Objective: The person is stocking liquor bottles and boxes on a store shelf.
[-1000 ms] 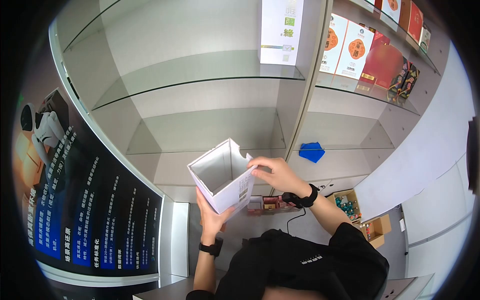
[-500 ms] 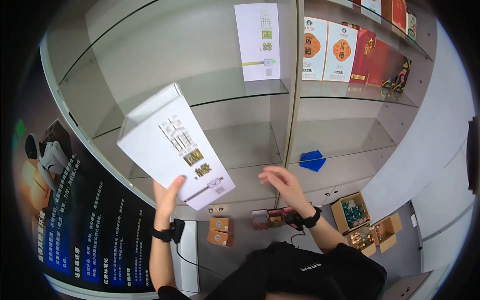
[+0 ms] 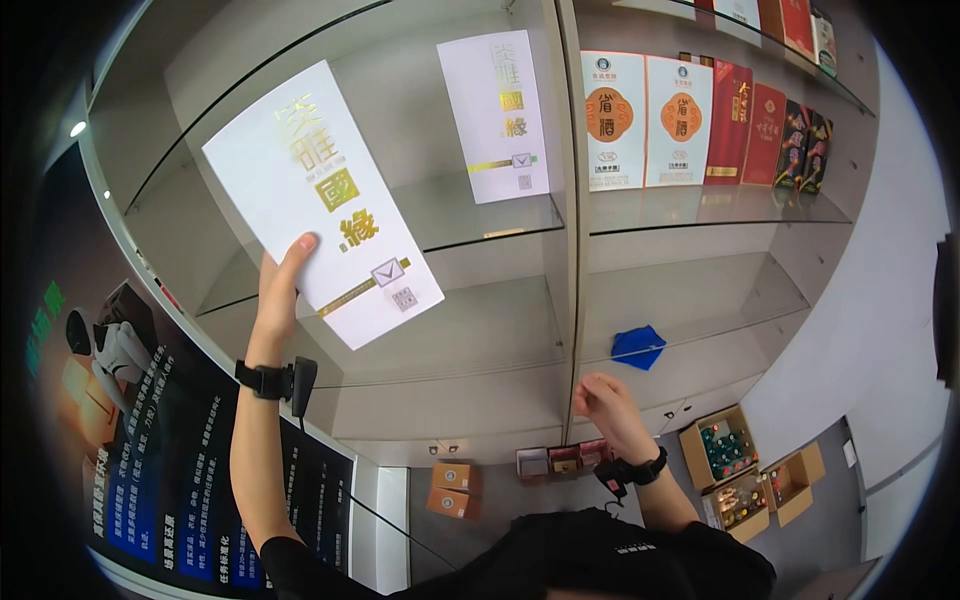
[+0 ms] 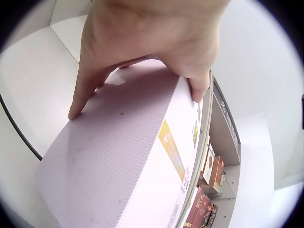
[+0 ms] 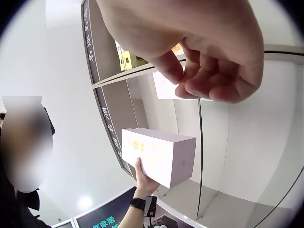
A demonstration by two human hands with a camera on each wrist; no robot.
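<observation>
White gift box raised toward the glass shelf

Left hand (image 3: 280, 275) lifted high, gripping a tall white gift box (image 3: 322, 200) by its lower edge, thumb on the printed front and fingers (image 4: 80, 97) spread along the textured side. Box tilted, top leaning left, gold characters and a small envelope mark facing out, held in front of the left shelf bay, just left of a matching white box (image 3: 497, 105) standing upright on the glass shelf (image 3: 480, 225). Right hand (image 3: 603, 400) low and well apart from the box, fingers (image 5: 209, 83) loosely curled, holding nothing. Orange-and-white and red boxes (image 3: 700, 120) lined up in the right bay, a blue cloth (image 3: 638, 345) on a lower shelf, open cartons (image 3: 745, 470) on the floor
</observation>
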